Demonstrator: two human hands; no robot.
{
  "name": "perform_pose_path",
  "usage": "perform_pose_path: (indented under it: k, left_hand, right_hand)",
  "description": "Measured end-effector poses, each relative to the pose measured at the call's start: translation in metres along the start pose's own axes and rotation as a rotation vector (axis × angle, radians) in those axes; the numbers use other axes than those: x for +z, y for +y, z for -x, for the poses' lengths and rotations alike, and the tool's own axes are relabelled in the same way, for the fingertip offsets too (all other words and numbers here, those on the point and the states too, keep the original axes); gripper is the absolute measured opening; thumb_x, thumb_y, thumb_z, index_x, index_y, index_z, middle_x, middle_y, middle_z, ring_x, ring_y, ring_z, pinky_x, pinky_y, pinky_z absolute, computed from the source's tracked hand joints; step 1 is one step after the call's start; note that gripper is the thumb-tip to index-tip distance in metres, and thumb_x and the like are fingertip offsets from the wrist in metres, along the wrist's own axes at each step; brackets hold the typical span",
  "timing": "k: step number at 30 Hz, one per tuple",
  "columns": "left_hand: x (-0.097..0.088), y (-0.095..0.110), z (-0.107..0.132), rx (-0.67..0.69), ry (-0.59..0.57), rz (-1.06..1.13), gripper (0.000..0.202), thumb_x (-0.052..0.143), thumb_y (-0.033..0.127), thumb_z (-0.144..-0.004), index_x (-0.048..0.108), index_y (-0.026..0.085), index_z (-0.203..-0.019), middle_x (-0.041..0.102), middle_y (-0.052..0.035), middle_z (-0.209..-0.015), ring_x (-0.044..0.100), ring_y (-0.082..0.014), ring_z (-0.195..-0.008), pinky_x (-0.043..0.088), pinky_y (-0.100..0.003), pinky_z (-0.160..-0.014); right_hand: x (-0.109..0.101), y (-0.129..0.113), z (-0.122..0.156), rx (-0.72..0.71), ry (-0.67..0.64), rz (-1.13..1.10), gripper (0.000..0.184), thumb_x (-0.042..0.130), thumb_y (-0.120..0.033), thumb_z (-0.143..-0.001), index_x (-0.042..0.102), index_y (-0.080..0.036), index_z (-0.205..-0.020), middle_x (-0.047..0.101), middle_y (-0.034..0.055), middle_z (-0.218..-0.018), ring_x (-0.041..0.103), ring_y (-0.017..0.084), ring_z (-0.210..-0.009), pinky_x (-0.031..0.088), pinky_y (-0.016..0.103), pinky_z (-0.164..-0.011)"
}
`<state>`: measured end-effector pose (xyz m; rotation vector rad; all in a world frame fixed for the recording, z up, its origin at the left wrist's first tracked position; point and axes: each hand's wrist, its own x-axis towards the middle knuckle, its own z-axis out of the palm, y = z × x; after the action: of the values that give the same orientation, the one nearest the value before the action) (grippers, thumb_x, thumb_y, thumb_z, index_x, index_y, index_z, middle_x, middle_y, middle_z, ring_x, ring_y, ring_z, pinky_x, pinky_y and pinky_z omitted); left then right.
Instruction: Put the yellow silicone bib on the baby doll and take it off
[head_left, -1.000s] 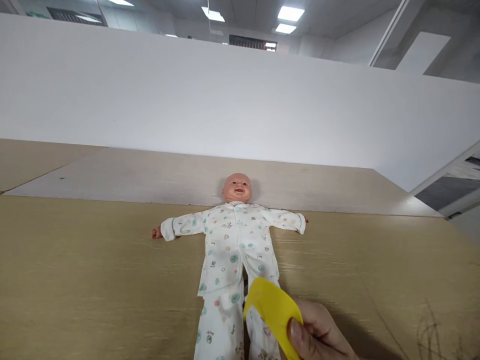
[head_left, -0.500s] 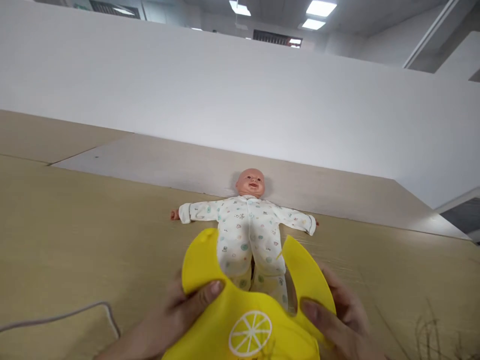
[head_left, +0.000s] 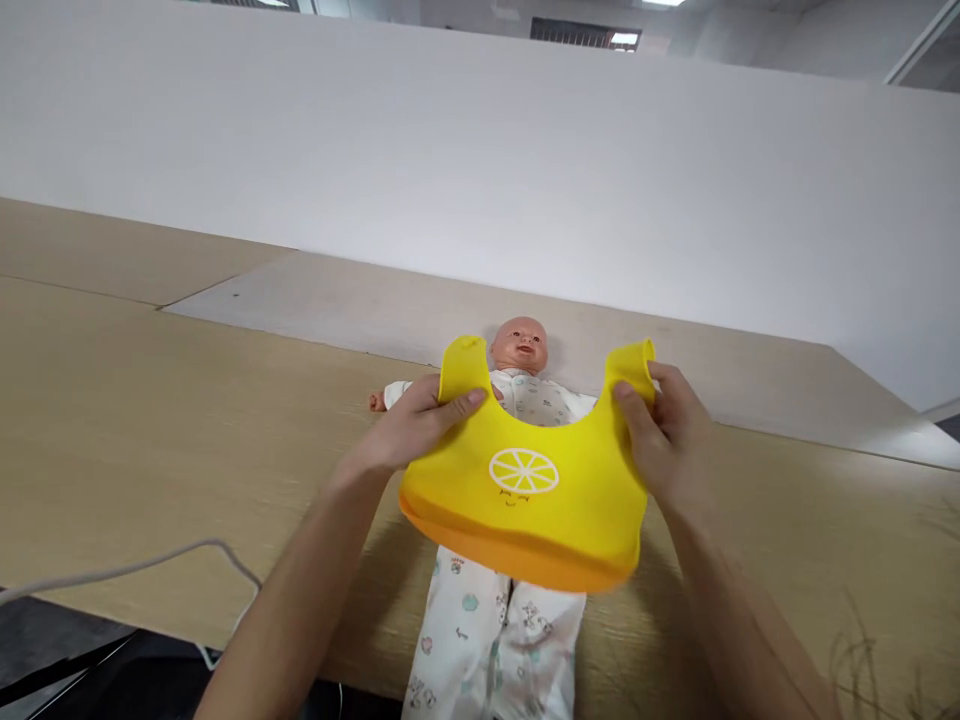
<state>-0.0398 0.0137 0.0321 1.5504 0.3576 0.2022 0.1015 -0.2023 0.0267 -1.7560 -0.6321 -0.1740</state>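
A yellow silicone baby bib (head_left: 457,460) with a white lemon-slice print and a small smiling face hangs spread between my hands. My left hand (head_left: 427,415) pinches its left neck strap, thumb in front. On the other side my right hand (head_left: 660,420) grips the right strap, its fingers behind. Beyond the bib a baby doll (head_left: 520,345) lies on its back, head away from me, in white printed pajamas (head_left: 495,640). The bib is held over the doll's torso and hides most of it; the head, part of the chest and the legs show.
The doll lies on a wooden table (head_left: 187,420) with a pale board along its back. A white partition (head_left: 480,170) rises behind. A white cable (head_left: 150,570) runs across the table's left front edge, near my left forearm.
Both hands have carried the bib away from me and up, from the doll's legs to over its torso. The bib is now fully spread, with its orange-looking lower pocket in view.
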Motion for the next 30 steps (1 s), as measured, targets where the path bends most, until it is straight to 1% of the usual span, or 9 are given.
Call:
perform_pose_path:
  k: [3,6,10,12,15,19,24,27,30]
  left_hand:
    - [0.001,0.003,-0.018,0.009,0.02,0.083,0.046,0.07,0.052,-0.07,0.067,0.017,-0.099,0.069,-0.0045,-0.082,0.065,-0.0224,-0.07,0.052,-0.029,-0.058]
    - [-0.001,0.006,-0.039,0.041,0.008,0.087,0.045,0.073,0.05,-0.068,0.067,0.016,-0.095,0.069,-0.0045,-0.081,0.064,-0.0218,-0.071,0.052,-0.029,-0.059]
    - [-0.01,0.004,-0.069,0.085,-0.04,0.079,0.045,0.073,0.049,-0.068,0.066,0.014,-0.094,0.069,-0.0061,-0.084,0.065,-0.021,-0.072,0.052,-0.028,-0.06]
    - [-0.015,0.0,-0.085,0.082,-0.017,0.056,0.045,0.073,0.05,-0.068,0.065,0.013,-0.092,0.069,-0.0067,-0.083,0.065,-0.021,-0.07,0.051,-0.029,-0.059]
    - [-0.021,-0.008,-0.107,0.075,0.005,0.002,0.043,0.074,0.049,-0.065,0.065,0.012,-0.085,0.069,-0.0069,-0.08,0.064,-0.0205,-0.067,0.051,-0.029,-0.058]
    - [-0.026,-0.018,-0.131,0.079,0.019,0.048,0.043,0.078,0.045,-0.059,0.065,0.013,-0.083,0.069,-0.0056,-0.075,0.063,-0.0182,-0.063,0.052,-0.03,-0.059]
    - [-0.03,-0.036,-0.152,0.046,0.105,-0.034,0.043,0.075,0.042,-0.057,0.065,0.012,-0.086,0.07,-0.0069,-0.074,0.064,-0.0193,-0.062,0.05,-0.03,-0.058]
    - [-0.03,-0.05,-0.16,0.034,0.18,-0.17,0.035,0.07,0.038,-0.06,0.065,0.012,-0.082,0.068,-0.0054,-0.07,0.063,-0.0191,-0.063,0.047,-0.027,-0.055]
    - [-0.029,-0.06,-0.164,0.015,0.208,-0.223,0.024,0.067,0.03,-0.061,0.065,0.012,-0.077,0.065,-0.0022,-0.064,0.061,-0.0176,-0.062,0.043,-0.024,-0.052]
  right_hand:
    - [0.005,0.002,-0.029,0.002,-0.082,-0.055,0.036,0.059,-0.047,-0.08,0.056,-0.019,-0.103,0.057,0.0003,-0.067,0.046,0.009,-0.049,0.035,0.018,-0.043]
    - [0.013,0.006,-0.052,0.045,-0.138,-0.182,0.036,0.061,-0.044,-0.076,0.056,-0.019,-0.102,0.06,0.0016,-0.072,0.051,0.011,-0.051,0.039,0.02,-0.045]
    - [0.028,0.023,-0.076,0.079,-0.143,-0.231,0.033,0.061,-0.038,-0.072,0.057,-0.019,-0.099,0.06,0.0014,-0.074,0.053,0.011,-0.055,0.041,0.02,-0.048]
    - [0.036,0.033,-0.085,0.09,-0.12,-0.213,0.032,0.06,-0.036,-0.071,0.058,-0.019,-0.098,0.059,0.0004,-0.072,0.051,0.01,-0.054,0.039,0.019,-0.048]
    - [0.047,0.048,-0.095,0.183,-0.08,-0.222,0.033,0.059,-0.035,-0.069,0.058,-0.018,-0.097,0.059,0.0006,-0.072,0.051,0.01,-0.054,0.04,0.02,-0.049]
    - [0.061,0.067,-0.106,0.306,-0.025,-0.221,0.035,0.059,-0.034,-0.065,0.056,-0.018,-0.096,0.061,0.0023,-0.074,0.054,0.013,-0.055,0.042,0.023,-0.049]
    - [0.074,0.094,-0.117,0.367,-0.052,-0.209,0.038,0.058,-0.032,-0.063,0.057,-0.018,-0.098,0.062,0.0037,-0.077,0.056,0.013,-0.057,0.044,0.023,-0.05]
    - [0.077,0.108,-0.118,0.395,-0.074,-0.148,0.042,0.059,-0.032,-0.063,0.057,-0.016,-0.102,0.063,0.0052,-0.08,0.057,0.014,-0.058,0.043,0.022,-0.048]
    - [0.077,0.119,-0.117,0.395,-0.089,-0.081,0.045,0.058,-0.033,-0.065,0.057,-0.015,-0.106,0.063,0.0059,-0.082,0.058,0.014,-0.06,0.043,0.022,-0.049]
